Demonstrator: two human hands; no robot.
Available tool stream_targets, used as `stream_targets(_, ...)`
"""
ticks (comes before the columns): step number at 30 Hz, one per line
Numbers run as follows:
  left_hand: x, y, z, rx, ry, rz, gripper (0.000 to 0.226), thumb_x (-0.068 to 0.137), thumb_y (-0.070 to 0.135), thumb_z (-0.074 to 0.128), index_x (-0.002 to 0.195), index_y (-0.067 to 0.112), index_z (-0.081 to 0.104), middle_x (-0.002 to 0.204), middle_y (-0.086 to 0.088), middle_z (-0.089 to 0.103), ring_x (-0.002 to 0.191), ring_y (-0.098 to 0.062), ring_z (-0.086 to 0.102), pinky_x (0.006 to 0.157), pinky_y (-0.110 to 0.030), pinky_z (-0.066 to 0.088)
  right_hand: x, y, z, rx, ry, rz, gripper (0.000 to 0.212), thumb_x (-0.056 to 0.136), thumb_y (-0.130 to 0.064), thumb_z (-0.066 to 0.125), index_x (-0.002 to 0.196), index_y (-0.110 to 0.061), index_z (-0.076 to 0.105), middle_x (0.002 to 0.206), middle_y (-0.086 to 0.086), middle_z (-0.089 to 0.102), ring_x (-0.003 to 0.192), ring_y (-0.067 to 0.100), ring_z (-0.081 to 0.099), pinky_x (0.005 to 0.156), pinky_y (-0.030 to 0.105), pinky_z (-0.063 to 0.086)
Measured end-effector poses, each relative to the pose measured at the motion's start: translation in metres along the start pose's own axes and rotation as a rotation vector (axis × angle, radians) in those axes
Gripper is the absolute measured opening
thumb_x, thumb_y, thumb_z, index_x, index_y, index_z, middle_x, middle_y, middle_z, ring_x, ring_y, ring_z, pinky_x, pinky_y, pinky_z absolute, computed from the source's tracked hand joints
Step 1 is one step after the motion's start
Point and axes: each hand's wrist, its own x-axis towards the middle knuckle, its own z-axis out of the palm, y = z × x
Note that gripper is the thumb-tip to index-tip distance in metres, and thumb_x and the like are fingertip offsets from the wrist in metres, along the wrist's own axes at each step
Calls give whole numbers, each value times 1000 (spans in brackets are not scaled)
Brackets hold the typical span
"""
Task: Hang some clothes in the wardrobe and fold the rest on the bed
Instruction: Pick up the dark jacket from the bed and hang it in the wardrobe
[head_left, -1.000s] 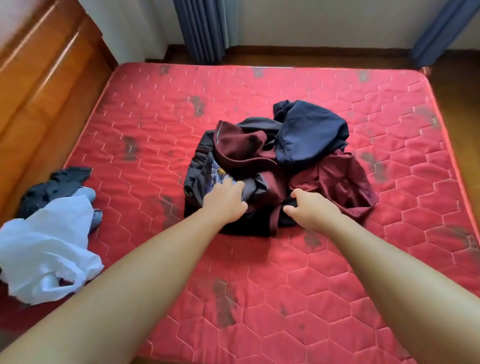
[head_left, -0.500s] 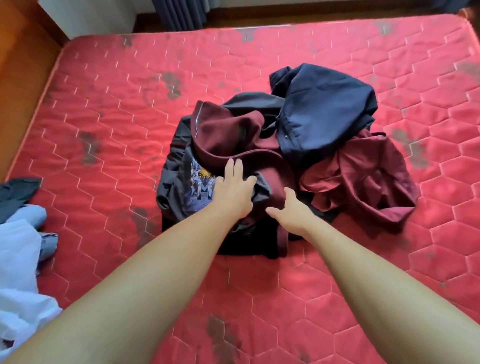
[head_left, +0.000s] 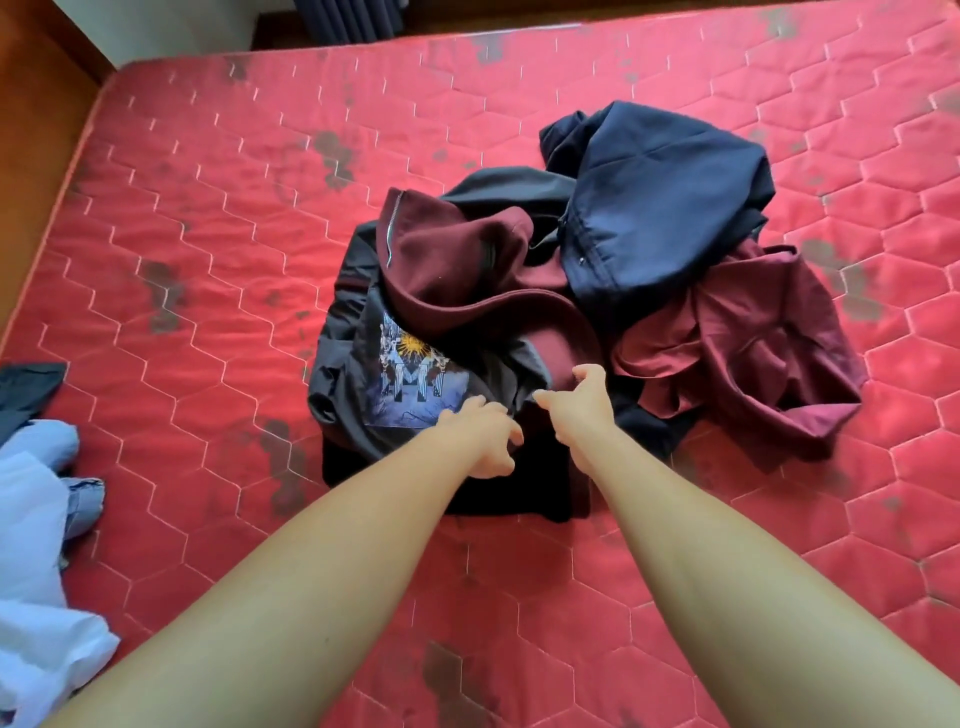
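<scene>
One bed (head_left: 208, 234) is in view. On its middle lies one heap of clothes in which five pieces can be told apart:

- two maroon ones, a hoodie (head_left: 447, 249) and a shirt (head_left: 737, 353)
- one navy piece (head_left: 660, 197)
- one grey printed tee (head_left: 410, 374)
- one black piece (head_left: 545, 488) underneath

Whether more lie hidden below cannot be told.

At the bed's left edge lie at least three more: one dark piece (head_left: 26, 389), one pale blue piece (head_left: 41, 447) and one white piece (head_left: 36, 613).

Two hands are over the heap, the left hand (head_left: 478, 436) and the right hand (head_left: 576, 410). One curtain (head_left: 353, 21) shows at the top.
</scene>
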Motion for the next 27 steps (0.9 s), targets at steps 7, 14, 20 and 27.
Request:
stream_targets(7, -5, -8, 9, 8, 63, -2, 60, 92, 31, 58, 149, 32, 41, 158, -4, 27, 147, -28, 18, 109, -55, 32, 8, 2, -5, -615, 103, -237, 21, 92, -15, 47, 111, -8, 53, 117, 21, 64, 111, 41, 59, 87, 43, 48)
stream_targets(14, -29, -13, 0, -88, 199, -4, 69, 90, 34, 57, 153, 26, 31, 149, -5, 38, 136, -30, 34, 105, -52, 40, -28, -32, -27, -370, 171, -365, 13, 84, 2, 38, 88, -5, 49, 80, 13, 56, 79, 36, 50, 69, 36, 31)
stream_targets(20, -86, -14, -57, -295, 378, 61, 60, 87, 27, 43, 148, 27, 41, 141, -2, 48, 131, -26, 45, 108, -50, 40, -80, -104, -78, -456, 264, -674, 24, 81, 5, 40, 89, -11, 54, 81, 10, 58, 77, 32, 51, 69, 35, 33)
stream_targets(27, -180, -10, -168, -373, 885, 9, 58, 86, 31, 64, 140, 21, 44, 125, -5, 51, 119, -30, 52, 95, -48, 48, -173, -222, -135, -612, 326, -1194, 23, 80, 5, 46, 93, -5, 62, 89, 15, 68, 81, 41, 64, 70, 47, 54)
